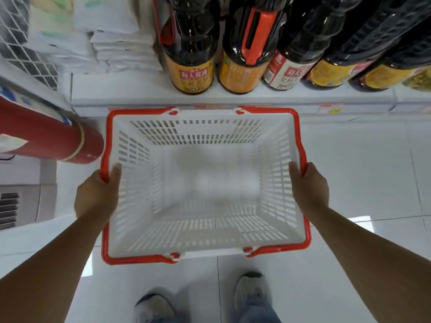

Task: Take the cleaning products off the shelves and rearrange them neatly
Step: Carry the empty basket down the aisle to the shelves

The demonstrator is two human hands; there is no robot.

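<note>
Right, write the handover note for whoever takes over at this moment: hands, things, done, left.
Left hand: grips the left rim of the basket, thumb inside.
Right hand: grips the right rim the same way.
Things: the basket is empty and is held in front of the shelf. Dark bottles stand in a row on the shelf, with white packs stacked to their left.
Done: nothing taken off yet.
Left: no plain cleaning products are in view. Find them, take them off the shelves, then rearrange them neatly.
</note>
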